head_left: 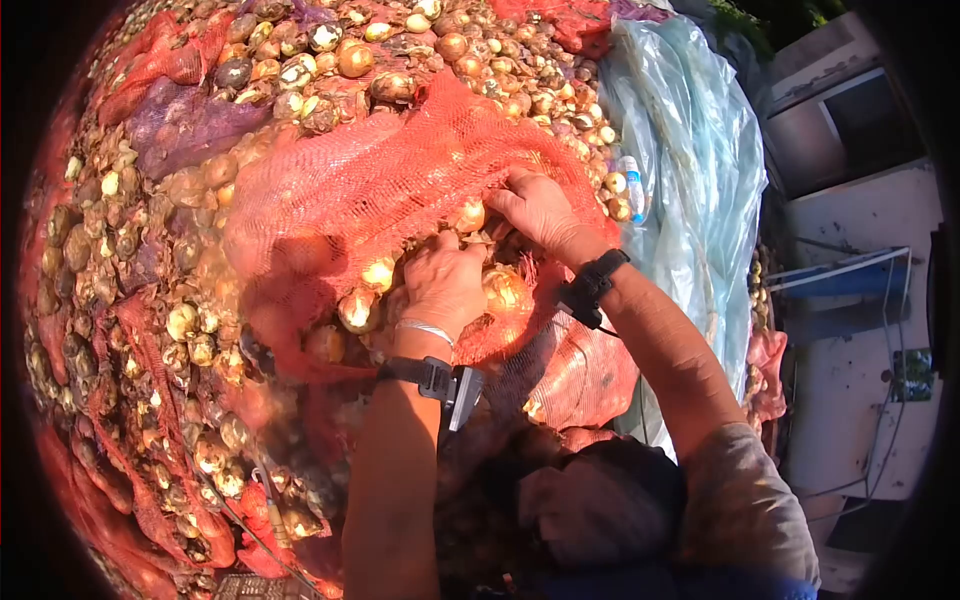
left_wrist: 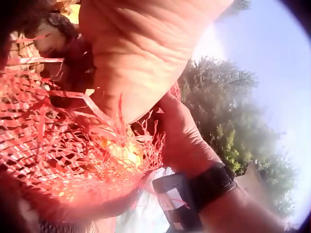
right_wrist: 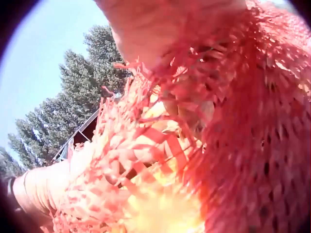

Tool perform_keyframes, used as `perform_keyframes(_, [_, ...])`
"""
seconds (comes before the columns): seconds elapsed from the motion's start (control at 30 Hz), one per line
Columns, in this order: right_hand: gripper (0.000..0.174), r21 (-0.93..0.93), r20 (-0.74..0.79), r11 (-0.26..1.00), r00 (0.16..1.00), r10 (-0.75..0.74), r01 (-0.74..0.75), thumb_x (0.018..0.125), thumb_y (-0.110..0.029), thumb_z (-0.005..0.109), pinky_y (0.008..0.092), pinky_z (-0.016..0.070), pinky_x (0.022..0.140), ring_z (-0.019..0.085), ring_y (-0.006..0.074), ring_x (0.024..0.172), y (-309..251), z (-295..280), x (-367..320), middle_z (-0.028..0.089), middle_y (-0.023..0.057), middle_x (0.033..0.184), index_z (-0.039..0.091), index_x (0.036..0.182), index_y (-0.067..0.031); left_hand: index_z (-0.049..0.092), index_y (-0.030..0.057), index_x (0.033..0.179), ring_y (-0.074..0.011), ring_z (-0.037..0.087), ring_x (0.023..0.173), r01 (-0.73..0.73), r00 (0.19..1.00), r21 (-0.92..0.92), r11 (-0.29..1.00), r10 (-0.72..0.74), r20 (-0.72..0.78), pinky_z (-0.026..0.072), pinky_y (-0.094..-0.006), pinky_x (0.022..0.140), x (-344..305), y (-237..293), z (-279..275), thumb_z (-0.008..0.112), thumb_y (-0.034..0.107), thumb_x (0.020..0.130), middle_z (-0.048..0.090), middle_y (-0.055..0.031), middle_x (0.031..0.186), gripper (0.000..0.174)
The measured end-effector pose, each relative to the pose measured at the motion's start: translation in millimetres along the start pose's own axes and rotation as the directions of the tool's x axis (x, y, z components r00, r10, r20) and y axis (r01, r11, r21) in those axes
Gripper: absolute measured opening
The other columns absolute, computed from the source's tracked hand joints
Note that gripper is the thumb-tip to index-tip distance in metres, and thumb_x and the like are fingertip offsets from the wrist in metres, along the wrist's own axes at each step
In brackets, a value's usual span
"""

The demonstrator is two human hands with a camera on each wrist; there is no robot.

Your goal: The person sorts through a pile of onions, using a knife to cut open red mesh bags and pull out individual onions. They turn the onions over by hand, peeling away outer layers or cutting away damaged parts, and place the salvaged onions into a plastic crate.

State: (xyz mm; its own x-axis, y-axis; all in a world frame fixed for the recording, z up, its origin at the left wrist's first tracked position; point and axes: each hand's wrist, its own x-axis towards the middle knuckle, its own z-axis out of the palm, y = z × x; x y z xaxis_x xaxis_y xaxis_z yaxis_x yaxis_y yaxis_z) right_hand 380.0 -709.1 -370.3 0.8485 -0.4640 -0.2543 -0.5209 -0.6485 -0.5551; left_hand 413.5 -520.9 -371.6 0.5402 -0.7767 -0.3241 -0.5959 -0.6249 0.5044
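A red mesh bag lies spread open on the onion pile, with several onions in its mouth. My left hand reaches down into that mouth, between a pale onion and a bigger golden onion. Its fingertips are hidden, so I cannot tell what they hold. At the bag's far right side, my right hand grips the mesh with curled fingers, its thumb side close to another onion. Frayed strands of the bag's edge brush the left palm in the left wrist view.
Loose onions and more red netting cover the ground to the left. Purple netting lies beyond the bag. Clear plastic sheeting runs along the right, with a small bottle beside it.
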Motion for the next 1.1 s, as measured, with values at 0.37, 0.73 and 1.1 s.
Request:
perform_keyframes(0.37, [0.059, -0.512, 0.286, 0.789, 0.934, -0.215, 0.339, 0.093, -0.059, 0.042, 0.0471, 0.0499, 0.086, 0.065, 0.0386, 0.099, 13.7, 31.5, -10.4, 0.068, 0.0207, 0.095, 0.068, 0.109, -0.0073, 0.061, 0.0165, 0.109, -0.0420, 0.061, 0.093, -0.160, 0.948, 0.055, 0.986, 0.169, -0.271, 0.0497, -0.0492, 0.084, -12.5, -9.7, 53.7, 0.066, 0.008, 0.076, 0.055, -0.0202, 0.112, 0.034])
perform_keyframes(0.73, [0.039, -0.067, 0.225, 0.681, 0.676, -0.702, 0.729, 0.083, -0.025, 0.072, 0.0421, 0.0469, 0.099, 0.054, 0.0368, 0.121, -14.5, 62.2, -136.0, 0.058, 0.0153, 0.128, 0.065, 0.118, -0.0095, 0.067, 0.0079, 0.108, -0.0323, 0.063, 0.090, -0.186, 0.904, -0.074, 0.980, 0.142, -0.403, 0.0544, -0.0375, 0.077, -220.8, -79.3, -25.4, 0.080, 0.010, 0.062, 0.057, -0.0136, 0.103, 0.049])
perform_keyframes(1.1, [0.051, -0.397, -0.011, 0.867, 0.943, -0.333, 0.301, 0.073, -0.028, 0.075, 0.0466, 0.0472, 0.095, 0.057, 0.0423, 0.110, -2.4, 70.7, -49.6, 0.059, 0.0263, 0.112, 0.061, 0.113, 0.0007, 0.055, 0.0016, 0.128, -0.0316, 0.060, 0.109, 0.900, 0.426, -0.002, 0.437, -0.879, -0.213, 0.0494, -0.0417, 0.091, -662.8, -180.6, -29.9, 0.065, 0.012, 0.075, 0.059, -0.0207, 0.120, 0.054])
